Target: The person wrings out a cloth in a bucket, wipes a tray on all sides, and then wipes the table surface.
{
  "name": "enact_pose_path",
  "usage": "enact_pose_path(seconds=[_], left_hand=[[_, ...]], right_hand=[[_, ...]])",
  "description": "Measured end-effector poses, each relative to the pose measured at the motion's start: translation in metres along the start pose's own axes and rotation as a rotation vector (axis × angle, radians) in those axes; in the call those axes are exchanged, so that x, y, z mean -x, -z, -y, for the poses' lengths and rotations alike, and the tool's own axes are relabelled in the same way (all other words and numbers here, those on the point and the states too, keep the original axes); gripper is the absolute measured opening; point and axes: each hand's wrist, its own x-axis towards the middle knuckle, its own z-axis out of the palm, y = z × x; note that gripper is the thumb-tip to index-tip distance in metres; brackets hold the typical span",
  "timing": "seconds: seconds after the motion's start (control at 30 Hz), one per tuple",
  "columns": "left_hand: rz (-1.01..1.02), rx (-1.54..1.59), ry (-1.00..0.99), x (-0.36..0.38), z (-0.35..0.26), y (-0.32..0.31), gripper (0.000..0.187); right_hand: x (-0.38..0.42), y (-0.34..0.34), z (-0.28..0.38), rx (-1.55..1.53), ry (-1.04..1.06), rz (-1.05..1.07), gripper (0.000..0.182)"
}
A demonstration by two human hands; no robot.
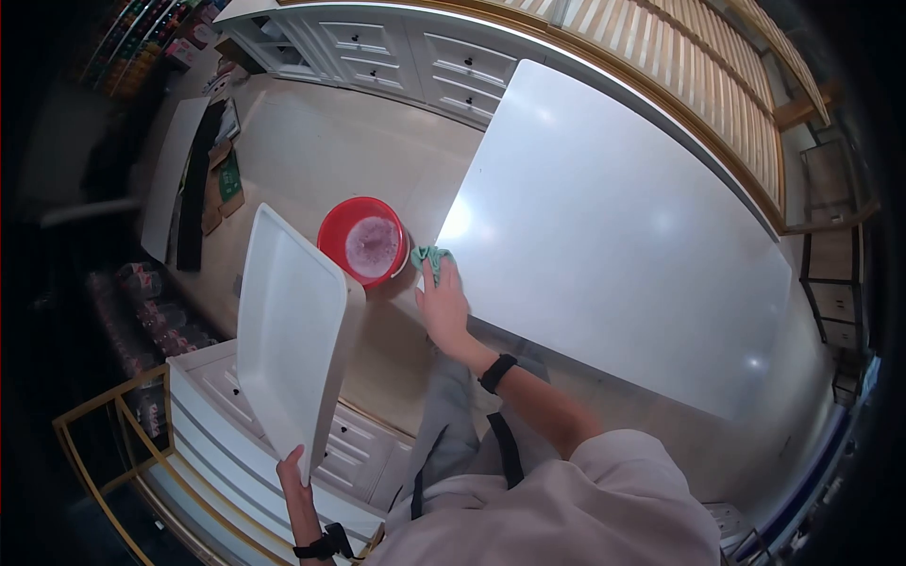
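My left hand [295, 470] grips the lower corner of a large white plastic tray [293, 321], which is held up on its side and tilted. My right hand [444, 307] has its fingers on a crumpled green cloth [433, 256] at the left edge of a glossy white table [623, 226]. Part of the cloth hangs past the edge. Just left of the cloth, a red bucket [327, 229] stands on the floor with foamy water [373, 245] in it.
White drawer cabinets [453, 66] run along the back, with a wooden slatted rack [651, 57] above. Near my left arm are a white stepped shelf [217, 424] and a gold frame [113, 396]. Flattened cardboard [219, 189] and wrapped bottles [160, 311] lie at the left.
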Motion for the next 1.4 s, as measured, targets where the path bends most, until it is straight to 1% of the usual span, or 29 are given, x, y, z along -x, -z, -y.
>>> enact_pose_path(seconds=[0.1, 0.2, 0.27, 0.3, 0.43, 0.6, 0.8, 0.93, 1.0, 1.03, 1.1, 1.13, 1.17, 1.23, 1.3, 1.4], left_hand=[[-0.006, -0.072, -0.009, -0.02, -0.022, -0.002, 0.046], [-0.012, -0.131, -0.057, -0.03, -0.045, -0.016, 0.047], [-0.004, -0.171, -0.057, -0.042, -0.052, -0.021, 0.047], [0.014, -0.179, -0.057, -0.046, -0.057, -0.027, 0.047], [0.095, -0.187, -0.064, -0.046, -0.068, -0.065, 0.047], [0.184, -0.226, -0.074, -0.039, -0.071, -0.101, 0.049], [0.247, -0.29, -0.167, -0.017, -0.07, -0.125, 0.052], [0.236, -0.33, -0.18, -0.006, -0.068, -0.13, 0.054], [0.234, -0.316, -0.191, -0.009, -0.062, -0.129, 0.055], [0.241, -0.3, -0.161, -0.009, -0.06, -0.128, 0.055], [0.26, -0.259, -0.099, -0.011, -0.055, -0.125, 0.055], [0.268, -0.265, -0.122, -0.018, -0.051, -0.119, 0.05], [0.276, -0.271, -0.146, -0.029, -0.046, -0.11, 0.046], [0.278, -0.258, -0.165, -0.033, -0.042, -0.104, 0.041], [0.26, -0.232, -0.153, -0.026, -0.045, -0.099, 0.04], [0.209, -0.143, -0.06, -0.023, -0.052, -0.09, 0.048]], right_hand=[[-0.01, -0.045, -0.018, 0.141, 0.217, 0.11, 0.055], [-0.024, -0.022, -0.022, 0.215, 0.33, 0.021, 0.054], [-0.026, -0.016, -0.032, 0.18, 0.291, 0.019, 0.055], [-0.025, -0.011, -0.041, 0.168, 0.268, 0.014, 0.056], [-0.011, 0.013, -0.084, 0.278, 0.075, -0.026, 0.056], [0.041, 0.069, -0.16, 0.397, -0.192, -0.081, 0.054], [0.095, 0.134, -0.243, 0.441, -0.362, -0.235, 0.051], [0.141, 0.177, -0.303, 0.564, -0.542, -0.34, 0.047], [0.157, 0.196, -0.339, 0.569, -0.628, -0.407, 0.043], [0.162, 0.202, -0.35, 0.573, -0.669, -0.438, 0.041], [0.17, 0.208, -0.363, 0.373, -0.687, -0.576, 0.036], [0.169, 0.213, -0.362, 0.27, -0.691, -0.642, 0.035], [0.168, 0.217, -0.36, 0.235, -0.703, -0.686, 0.034], [0.148, 0.232, -0.328, 0.159, -0.716, -0.776, 0.034], [0.123, 0.231, -0.281, 0.109, -0.635, -0.753, 0.038], [0.077, 0.209, -0.199, 0.078, -0.471, -0.712, 0.045]])
